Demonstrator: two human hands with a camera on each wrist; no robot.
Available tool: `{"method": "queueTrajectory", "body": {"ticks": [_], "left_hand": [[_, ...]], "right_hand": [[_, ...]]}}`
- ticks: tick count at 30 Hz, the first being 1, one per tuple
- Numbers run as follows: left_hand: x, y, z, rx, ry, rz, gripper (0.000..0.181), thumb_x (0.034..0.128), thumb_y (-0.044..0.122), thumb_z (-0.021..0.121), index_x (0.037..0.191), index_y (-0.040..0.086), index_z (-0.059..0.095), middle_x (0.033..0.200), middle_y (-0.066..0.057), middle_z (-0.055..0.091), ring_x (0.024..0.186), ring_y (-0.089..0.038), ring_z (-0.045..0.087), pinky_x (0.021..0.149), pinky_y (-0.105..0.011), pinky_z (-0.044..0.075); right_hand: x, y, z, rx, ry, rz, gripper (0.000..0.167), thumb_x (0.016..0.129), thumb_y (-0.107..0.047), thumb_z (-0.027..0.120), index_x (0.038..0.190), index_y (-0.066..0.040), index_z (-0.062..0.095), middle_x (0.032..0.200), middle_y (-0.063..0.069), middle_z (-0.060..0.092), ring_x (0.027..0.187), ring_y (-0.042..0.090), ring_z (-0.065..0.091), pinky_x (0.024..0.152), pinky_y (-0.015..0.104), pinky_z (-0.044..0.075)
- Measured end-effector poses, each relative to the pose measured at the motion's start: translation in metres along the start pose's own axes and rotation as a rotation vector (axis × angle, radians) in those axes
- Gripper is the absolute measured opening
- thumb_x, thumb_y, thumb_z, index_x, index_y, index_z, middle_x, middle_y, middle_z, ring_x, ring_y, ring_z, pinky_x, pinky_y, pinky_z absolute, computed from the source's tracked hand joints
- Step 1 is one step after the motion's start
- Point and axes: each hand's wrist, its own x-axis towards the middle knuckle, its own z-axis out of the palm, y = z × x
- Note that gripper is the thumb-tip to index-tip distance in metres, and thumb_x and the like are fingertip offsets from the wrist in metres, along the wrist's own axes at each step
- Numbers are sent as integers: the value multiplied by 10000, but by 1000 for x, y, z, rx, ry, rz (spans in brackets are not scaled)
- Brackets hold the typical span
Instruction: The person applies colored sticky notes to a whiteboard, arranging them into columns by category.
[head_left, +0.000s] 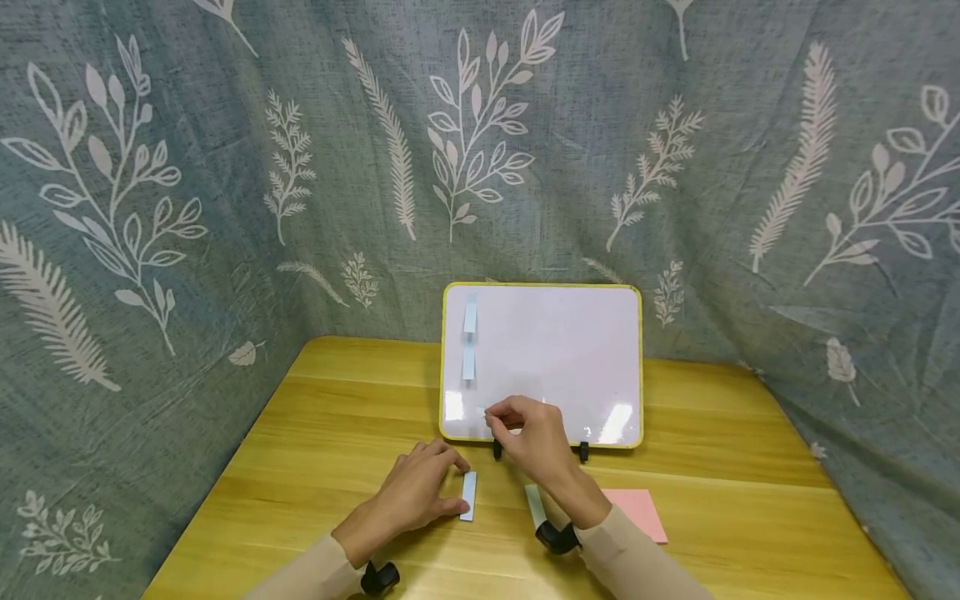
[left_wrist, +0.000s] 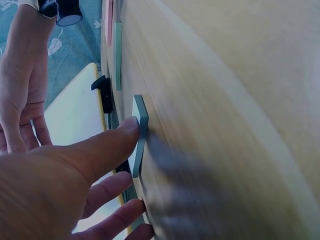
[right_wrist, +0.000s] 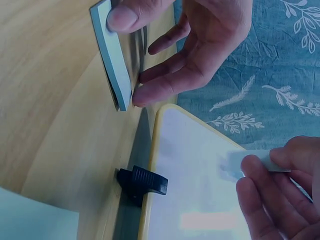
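Observation:
My left hand (head_left: 420,490) holds a narrow pad of light blue sticky notes (head_left: 468,497) by its two ends on the table, thumb on the near end and index finger at the far end. The thumb pressing the pad shows in the left wrist view. My right hand (head_left: 534,435) pinches a single pale blue sticky note (right_wrist: 257,159) between thumb and fingers, just before the lower left of a whiteboard (head_left: 555,358). Whether the note touches the board, I cannot tell. Higher on the board's left side hang two blue sticky notes, an upper one (head_left: 470,317) and a lower one (head_left: 468,363).
Black stand feet (head_left: 583,452) hold the yellow-framed board up on the wooden table (head_left: 360,417). Beside my right forearm lie a narrow green note pad (head_left: 534,502) and a pink note pad (head_left: 647,515), partly covered. A patterned curtain (head_left: 555,217) surrounds the table.

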Motion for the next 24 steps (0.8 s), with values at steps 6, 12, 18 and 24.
{"method": "queueTrajectory", "body": {"ticks": [6, 12, 18, 24], "left_hand": [[-1, 1, -2, -14, 13, -1, 524, 887, 390, 1049, 1302, 167, 820, 1313, -42, 773, 1174, -304, 703, 881, -499, 553], [-2, -2, -4, -67, 47, -16, 421, 958, 359, 991, 1298, 164, 838, 1340, -49, 808, 1271, -331, 740, 948, -568, 584], [1, -4, -6, -77, 125, -33, 311, 1036, 306, 912, 1295, 148, 846, 1290, -65, 826, 1196, -313, 780, 952, -580, 613], [9, -5, -14, -119, 247, -88, 260, 1071, 257, 875, 1295, 130, 843, 1317, -85, 838, 1222, -331, 805, 1020, -567, 662]], "right_hand": [[-1, -2, 3, 4, 28, -59, 93, 1007, 0, 889, 1083, -54, 883, 1024, 83, 902, 892, 215, 900, 839, 308, 725], [-3, -2, 6, 6, 46, -99, 116, 1007, -11, 897, 1119, -41, 894, 1063, 85, 899, 942, 226, 898, 855, 308, 726], [-2, 0, 10, 3, 79, -134, 114, 1004, 7, 893, 1113, -19, 912, 1089, 89, 895, 986, 256, 892, 865, 321, 729], [-2, -2, 16, 22, 82, -134, 106, 1001, 18, 893, 1104, 6, 910, 1121, 119, 885, 1026, 286, 892, 893, 326, 725]]}}
